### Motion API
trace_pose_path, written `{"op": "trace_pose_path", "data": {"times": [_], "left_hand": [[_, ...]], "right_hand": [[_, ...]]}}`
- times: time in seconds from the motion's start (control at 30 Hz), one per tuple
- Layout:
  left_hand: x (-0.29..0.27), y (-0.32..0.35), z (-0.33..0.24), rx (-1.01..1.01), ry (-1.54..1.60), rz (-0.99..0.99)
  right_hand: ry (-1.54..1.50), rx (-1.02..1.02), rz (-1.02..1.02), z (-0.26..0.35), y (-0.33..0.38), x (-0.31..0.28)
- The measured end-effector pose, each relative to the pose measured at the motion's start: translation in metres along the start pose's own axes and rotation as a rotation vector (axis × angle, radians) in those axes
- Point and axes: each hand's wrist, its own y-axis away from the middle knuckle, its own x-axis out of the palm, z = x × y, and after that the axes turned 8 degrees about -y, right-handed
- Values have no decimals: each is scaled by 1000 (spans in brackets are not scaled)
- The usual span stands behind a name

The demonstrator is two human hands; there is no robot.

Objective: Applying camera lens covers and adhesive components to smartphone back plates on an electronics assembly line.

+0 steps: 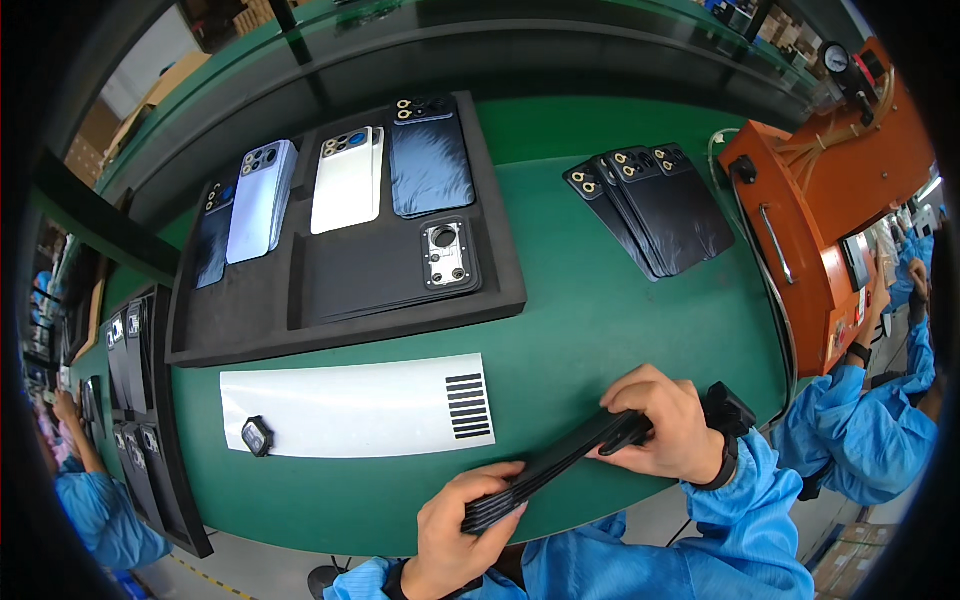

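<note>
Over the front edge of the green table I hold a stack of thin black phone back covers (555, 457), seen mostly edge-on and tilted. My left hand (462, 522) grips the lower left end, thumb and fingers closed on the edges. My right hand (668, 425) pinches the upper right end. Just beyond the stack lies a white sheet (350, 405) with a column of black strips (467, 407) at its right end. A small black-framed part (257, 436) rests on the sheet's left end.
A black foam tray (420, 325) behind the sheet holds blue, lavender, white and black covers. More dark covers (670, 215) lie fanned at the back right, beside an orange machine (780, 200). Another tray (180, 480) stands left. Co-workers in blue sleeves (860, 430) are on both sides.
</note>
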Motion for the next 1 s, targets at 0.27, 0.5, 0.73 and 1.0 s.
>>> {"op": "trace_pose_path", "data": {"times": [0.27, 0.5, 0.73, 1.0], "left_hand": [[-29, -1, -43, 193, -205, 54], [-68, -17, -81, 204, -147, 284], [-53, -18, -15, 342, 320, 352], [-38, -21, -37, 366, 653, 353]], "right_hand": [[379, -172, 319, 53, -21, -32], [-215, -66, 389, 56, -31, -22], [-904, 100, 405, 61, -29, 13], [-1080, 83, 380, 60, -18, 50]]}}
